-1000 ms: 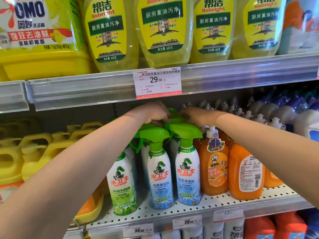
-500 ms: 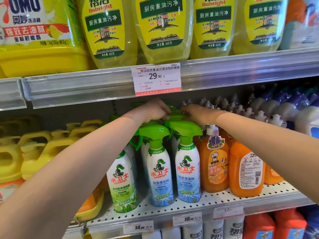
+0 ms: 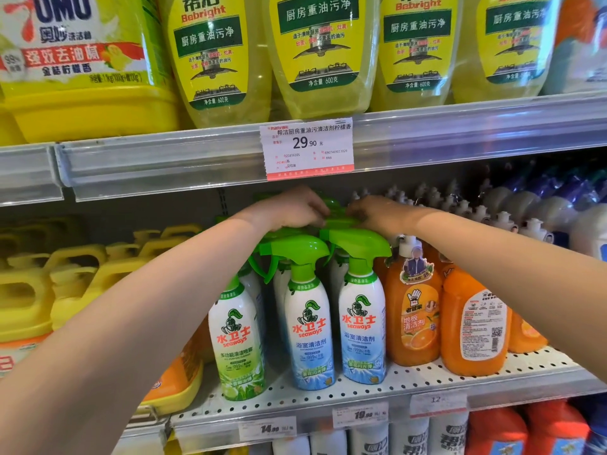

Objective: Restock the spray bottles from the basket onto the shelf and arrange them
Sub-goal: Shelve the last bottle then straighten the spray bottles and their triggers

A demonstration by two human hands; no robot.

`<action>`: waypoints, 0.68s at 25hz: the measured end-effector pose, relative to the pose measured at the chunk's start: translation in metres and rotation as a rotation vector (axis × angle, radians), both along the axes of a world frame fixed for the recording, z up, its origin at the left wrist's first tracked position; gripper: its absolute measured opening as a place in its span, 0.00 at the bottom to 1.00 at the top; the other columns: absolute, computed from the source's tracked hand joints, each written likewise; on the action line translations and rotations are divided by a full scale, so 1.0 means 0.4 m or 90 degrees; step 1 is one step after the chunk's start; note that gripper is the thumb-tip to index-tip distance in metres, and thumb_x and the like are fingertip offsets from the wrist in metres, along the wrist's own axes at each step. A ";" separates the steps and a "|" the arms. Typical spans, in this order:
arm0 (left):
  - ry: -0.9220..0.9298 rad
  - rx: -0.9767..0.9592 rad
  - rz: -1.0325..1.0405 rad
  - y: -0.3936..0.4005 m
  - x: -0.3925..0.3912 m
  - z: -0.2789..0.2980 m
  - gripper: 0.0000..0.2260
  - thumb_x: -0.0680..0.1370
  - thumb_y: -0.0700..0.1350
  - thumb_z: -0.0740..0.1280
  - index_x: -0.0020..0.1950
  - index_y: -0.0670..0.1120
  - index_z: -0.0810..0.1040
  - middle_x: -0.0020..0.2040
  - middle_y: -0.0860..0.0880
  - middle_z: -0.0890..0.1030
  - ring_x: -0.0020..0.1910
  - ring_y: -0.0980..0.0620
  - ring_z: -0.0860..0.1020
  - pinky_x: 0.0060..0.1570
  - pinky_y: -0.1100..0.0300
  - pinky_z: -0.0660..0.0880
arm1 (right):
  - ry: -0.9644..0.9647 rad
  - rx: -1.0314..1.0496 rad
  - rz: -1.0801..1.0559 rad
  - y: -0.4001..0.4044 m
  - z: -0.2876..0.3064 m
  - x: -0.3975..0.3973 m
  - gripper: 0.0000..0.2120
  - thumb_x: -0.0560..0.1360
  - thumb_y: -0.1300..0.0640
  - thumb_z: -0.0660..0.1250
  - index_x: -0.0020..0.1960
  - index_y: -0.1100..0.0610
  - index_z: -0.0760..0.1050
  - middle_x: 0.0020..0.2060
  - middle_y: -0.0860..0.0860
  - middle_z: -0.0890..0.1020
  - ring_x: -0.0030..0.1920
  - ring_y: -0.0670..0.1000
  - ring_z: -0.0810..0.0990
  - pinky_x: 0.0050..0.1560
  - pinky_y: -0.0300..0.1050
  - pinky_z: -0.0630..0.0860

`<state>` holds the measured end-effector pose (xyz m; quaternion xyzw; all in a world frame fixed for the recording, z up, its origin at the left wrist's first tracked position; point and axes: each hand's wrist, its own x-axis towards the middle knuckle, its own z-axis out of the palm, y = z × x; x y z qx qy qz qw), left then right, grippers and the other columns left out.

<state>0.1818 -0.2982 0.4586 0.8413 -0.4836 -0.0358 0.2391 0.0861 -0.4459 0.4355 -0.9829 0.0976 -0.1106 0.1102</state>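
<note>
Several white spray bottles with green trigger heads stand on the perforated middle shelf [image 3: 328, 394]. At the front are a green-label bottle [image 3: 237, 343] and two blue-label bottles [image 3: 311, 333] [image 3: 363, 326]. Both my arms reach in over them. My left hand [image 3: 292, 210] and my right hand [image 3: 374, 213] are closed on the green spray heads [image 3: 338, 221] of bottles in the rows behind, just under the upper shelf rail. Those rear bottles' bodies are hidden. No basket is in view.
Orange floor-cleaner bottles [image 3: 414, 310] stand right of the sprays, yellow jugs [image 3: 75, 274] to the left. The upper shelf rail [image 3: 460, 133] with a 29.90 price tag [image 3: 307, 147] hangs close above my hands. Yellow degreaser pouches [image 3: 320, 50] fill the top shelf.
Both hands stay on the rear spray heads. The view has tilted slightly, so the shelves sit a little higher in frame.
</note>
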 end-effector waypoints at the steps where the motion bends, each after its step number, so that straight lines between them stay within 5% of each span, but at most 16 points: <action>1: -0.003 -0.006 0.001 0.008 0.001 0.004 0.15 0.74 0.39 0.67 0.61 0.41 0.77 0.57 0.43 0.81 0.52 0.50 0.76 0.55 0.61 0.68 | -0.005 0.005 -0.001 0.000 0.003 -0.002 0.17 0.75 0.54 0.65 0.61 0.61 0.75 0.58 0.60 0.80 0.56 0.57 0.78 0.57 0.45 0.73; 5: 0.063 -0.087 0.001 0.049 -0.001 0.022 0.10 0.76 0.42 0.66 0.56 0.45 0.77 0.50 0.43 0.81 0.52 0.47 0.79 0.54 0.57 0.70 | -0.019 0.053 -0.011 0.013 0.013 -0.017 0.23 0.75 0.44 0.61 0.63 0.59 0.74 0.61 0.59 0.78 0.59 0.57 0.76 0.61 0.48 0.71; 9: 0.055 -0.104 -0.016 0.107 -0.022 0.037 0.03 0.77 0.45 0.64 0.49 0.50 0.76 0.43 0.51 0.80 0.45 0.55 0.78 0.55 0.56 0.70 | -0.119 0.065 -0.007 0.055 0.022 -0.015 0.24 0.75 0.45 0.61 0.67 0.56 0.69 0.65 0.57 0.75 0.65 0.56 0.73 0.66 0.48 0.68; 14: 0.053 -0.126 -0.007 0.184 -0.035 0.044 0.04 0.77 0.41 0.62 0.50 0.45 0.76 0.41 0.51 0.78 0.40 0.57 0.76 0.40 0.76 0.72 | -0.262 0.128 0.090 0.154 0.040 -0.016 0.11 0.74 0.55 0.66 0.55 0.58 0.78 0.52 0.56 0.82 0.53 0.52 0.79 0.51 0.36 0.70; 17: 0.029 -0.100 0.019 0.234 -0.035 0.044 0.06 0.77 0.43 0.64 0.52 0.45 0.77 0.44 0.48 0.80 0.44 0.53 0.78 0.50 0.65 0.74 | -0.233 0.138 0.157 0.217 0.054 -0.013 0.09 0.73 0.58 0.67 0.52 0.59 0.79 0.49 0.55 0.83 0.46 0.47 0.78 0.39 0.23 0.67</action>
